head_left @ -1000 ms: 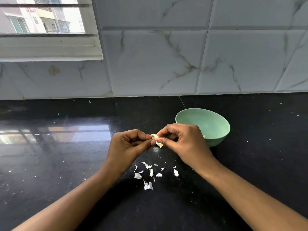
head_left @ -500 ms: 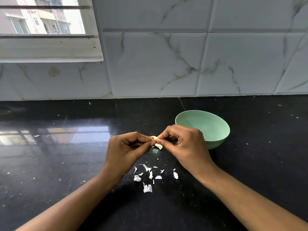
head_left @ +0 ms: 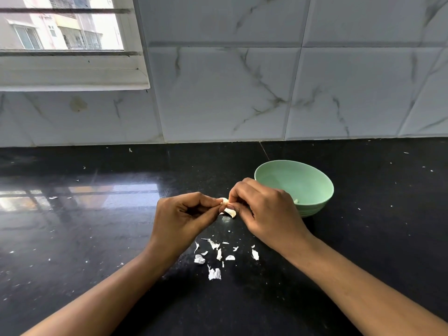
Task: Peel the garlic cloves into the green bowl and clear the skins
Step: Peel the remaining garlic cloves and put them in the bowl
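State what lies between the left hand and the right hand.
In the head view, a garlic clove, skin partly peeled, pinched by left hand and right hand.

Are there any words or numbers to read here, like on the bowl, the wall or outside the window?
None: no text can be read anywhere.
The green bowl is plain, the wall tiles bear only grey veins, the counter only garlic skins, and the building through the window shows no sign.
The garlic clove pinched between left hand and right hand has no label.
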A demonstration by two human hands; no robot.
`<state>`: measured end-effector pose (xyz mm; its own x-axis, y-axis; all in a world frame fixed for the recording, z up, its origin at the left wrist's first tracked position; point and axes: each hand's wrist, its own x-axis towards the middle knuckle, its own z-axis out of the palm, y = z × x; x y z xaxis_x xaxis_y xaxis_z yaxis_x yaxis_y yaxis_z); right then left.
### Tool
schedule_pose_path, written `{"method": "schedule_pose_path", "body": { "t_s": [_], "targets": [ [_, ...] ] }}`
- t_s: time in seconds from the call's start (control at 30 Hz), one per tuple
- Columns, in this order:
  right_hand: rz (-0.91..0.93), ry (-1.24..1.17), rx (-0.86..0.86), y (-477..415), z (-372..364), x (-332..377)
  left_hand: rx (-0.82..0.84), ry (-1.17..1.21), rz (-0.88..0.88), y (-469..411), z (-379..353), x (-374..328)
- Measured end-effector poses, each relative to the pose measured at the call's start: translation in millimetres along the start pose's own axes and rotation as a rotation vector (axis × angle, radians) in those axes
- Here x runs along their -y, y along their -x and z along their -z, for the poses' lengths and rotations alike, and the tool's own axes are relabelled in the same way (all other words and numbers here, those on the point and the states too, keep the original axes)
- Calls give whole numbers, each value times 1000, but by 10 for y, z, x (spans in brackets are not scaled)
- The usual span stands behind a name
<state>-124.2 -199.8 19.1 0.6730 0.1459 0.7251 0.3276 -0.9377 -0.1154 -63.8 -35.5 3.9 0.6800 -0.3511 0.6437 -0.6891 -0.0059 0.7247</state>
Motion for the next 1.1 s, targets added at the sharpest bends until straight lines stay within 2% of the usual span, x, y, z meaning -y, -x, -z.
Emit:
{"method": "schedule_pose_path", "body": {
  "t_s": [0.17,0.27,0.37,0.5,0.6,0.67,0.73,0.8,0.93,1.1],
  "targets": [
    [41,83,1,-8,-13,12,-2,-37,-24,-3,5,15],
    [-28,-27,70,-1,-25,-4,8,-94,-47,0,5,42],
    [-146,-239,163,-10,-22,-49,12,-108,-51,-5,7,48],
    [-357,-684,308,-46,43,-72,16,-134,-50,-22,22,34],
    [-445,-945,320,-67,104,-74,17,-107,-3,-32,23,49],
    [-419,-852,271,-95,155,-108,-7,-16,102,-46,20,72],
    [-310,-576,249,-105,183,-162,-19,77,212,-64,10,96],
    [-252,-442,280,-103,175,-172,-13,167,289,-67,4,113],
    [-250,-368,405,-73,119,-138,10,306,362,-73,-13,122],
    [-313,-429,506,-66,142,-141,20,369,409,-80,-32,137]
  ]
}}
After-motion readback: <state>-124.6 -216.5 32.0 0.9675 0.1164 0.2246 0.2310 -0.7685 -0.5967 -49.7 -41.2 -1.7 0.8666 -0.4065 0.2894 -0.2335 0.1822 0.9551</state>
